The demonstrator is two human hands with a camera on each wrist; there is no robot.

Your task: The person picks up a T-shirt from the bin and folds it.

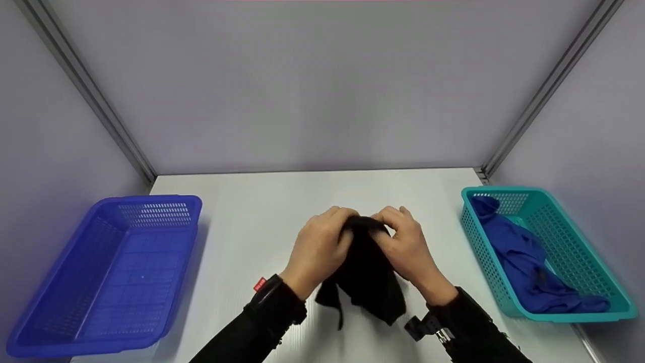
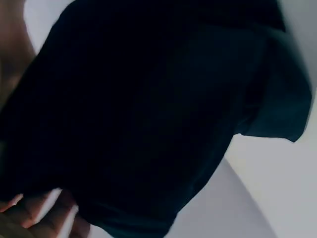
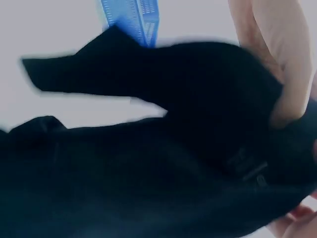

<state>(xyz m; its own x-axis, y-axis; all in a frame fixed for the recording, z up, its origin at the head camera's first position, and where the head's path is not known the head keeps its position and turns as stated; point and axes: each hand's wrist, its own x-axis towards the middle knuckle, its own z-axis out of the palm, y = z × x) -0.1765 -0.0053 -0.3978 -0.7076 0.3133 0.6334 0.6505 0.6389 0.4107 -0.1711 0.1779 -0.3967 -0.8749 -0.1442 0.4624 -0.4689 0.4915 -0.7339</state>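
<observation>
Between both hands hangs a black cloth garment [image 1: 368,275], held up by its top edge over the white table, with loose flaps dangling below. My left hand [image 1: 320,247] pinches that edge on the left, thumb against the cloth. On the right, my right hand [image 1: 407,247] pinches the same edge between thumb and fingers. Dark fabric [image 2: 148,114] fills most of the left wrist view, a sleeve-like flap sticking out at the right. In the right wrist view the garment [image 3: 208,94] splits into two hanging parts, and faint print shows inside near the held edge.
A blue plastic basket [image 1: 189,212] stands at the left of the white table [image 1: 252,201]. At the right, a teal basket [image 1: 579,237] holds a crumpled blue garment [image 1: 519,257]. Grey panels [image 1: 322,85] enclose the back and both sides.
</observation>
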